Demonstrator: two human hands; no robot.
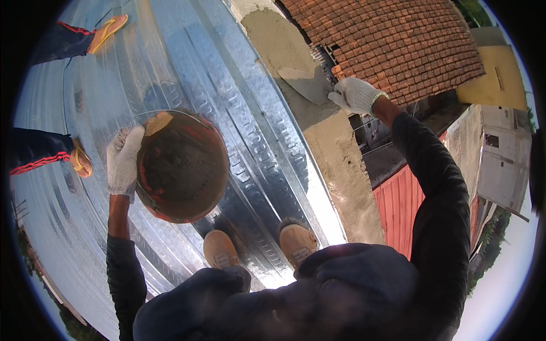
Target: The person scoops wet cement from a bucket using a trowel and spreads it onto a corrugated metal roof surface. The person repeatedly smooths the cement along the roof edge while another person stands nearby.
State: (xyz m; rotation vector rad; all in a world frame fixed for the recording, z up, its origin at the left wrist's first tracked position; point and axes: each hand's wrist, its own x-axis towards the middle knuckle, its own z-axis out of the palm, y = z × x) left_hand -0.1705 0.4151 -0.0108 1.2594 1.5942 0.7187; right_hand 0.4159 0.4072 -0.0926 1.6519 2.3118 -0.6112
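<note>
At left, a co-worker's sandaled foot (pixel 111 29) stands on a ribbed metal roof (pixel 187 62); beside it a gloved left hand (pixel 123 159) curls its fingers over the left rim of a bucket (pixel 216 139) of wet mortar (pixel 182 165), near the roof's right edge. Along that edge runs a mortar-coated ledge (pixel 341 170), where a trowel (pixel 304 84) lies flat, its handle end gripped by the closed fingers of a gloved right hand (pixel 355 95). A slack left grip could tip the bucket; an overreach could drop mortar onto the clay-tiled roof (pixel 392 45). No lettering is legible.
</note>
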